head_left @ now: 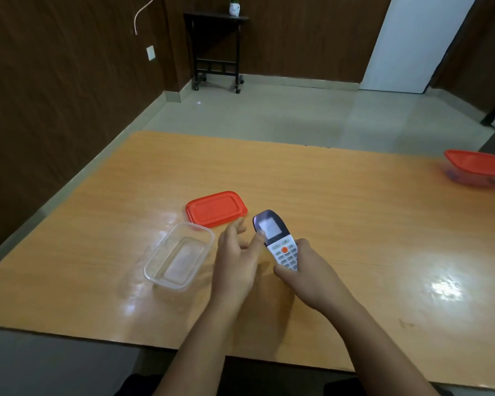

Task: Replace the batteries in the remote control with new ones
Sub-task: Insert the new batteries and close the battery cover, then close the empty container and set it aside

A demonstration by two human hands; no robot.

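My right hand (306,272) grips remote (280,241) above desk (355,224) middle, buttons up. Left hand (235,255) loose, fingertip touching its side. No batteries visible; swap progress unclear. Clear box (180,255) empty.

The scene is viewed from a single head-worn camera, aimed forward and down; the surface (355,224) is seen close, the floor (269,115) beyond.
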